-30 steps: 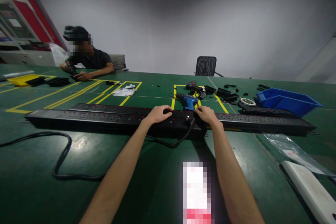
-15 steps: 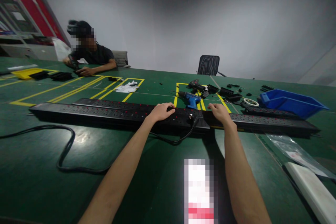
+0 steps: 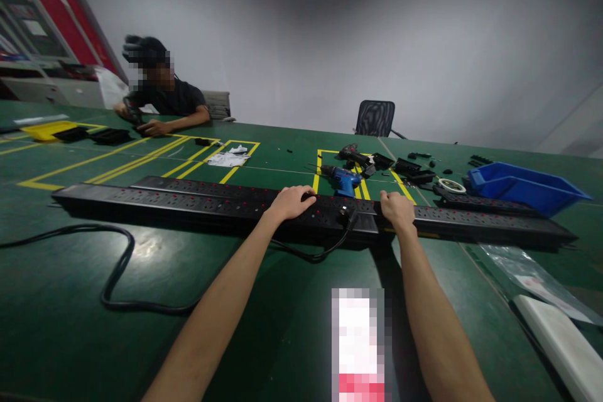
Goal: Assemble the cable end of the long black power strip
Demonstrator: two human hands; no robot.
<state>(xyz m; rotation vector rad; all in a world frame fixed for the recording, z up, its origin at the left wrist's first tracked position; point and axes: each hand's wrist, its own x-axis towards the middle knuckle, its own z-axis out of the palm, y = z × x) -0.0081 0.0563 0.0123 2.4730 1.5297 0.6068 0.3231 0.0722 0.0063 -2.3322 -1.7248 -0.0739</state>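
A long black power strip [image 3: 188, 207] with rows of sockets and small red marks lies across the green table. My left hand [image 3: 293, 202] rests over its top near the middle, fingers curved around the strip's edge. To the right, my right hand [image 3: 398, 208] is closed on the strip, its fingers curled over the far edge. Between my hands a black plug [image 3: 345, 212] with a cable lies on the strip's top. Another black strip [image 3: 164, 184] lies just behind the first.
Behind the strips lie a blue drill [image 3: 343, 181], a second drill [image 3: 353, 154] and black parts. A blue bin [image 3: 527, 187] stands right. A black cable [image 3: 117, 276] curves at left. A white block [image 3: 560, 333] lies front right. A person [image 3: 164, 97] sits at far left.
My right hand has moved slightly down onto the strip, and its fingers have curled more. My left hand has hardly moved.
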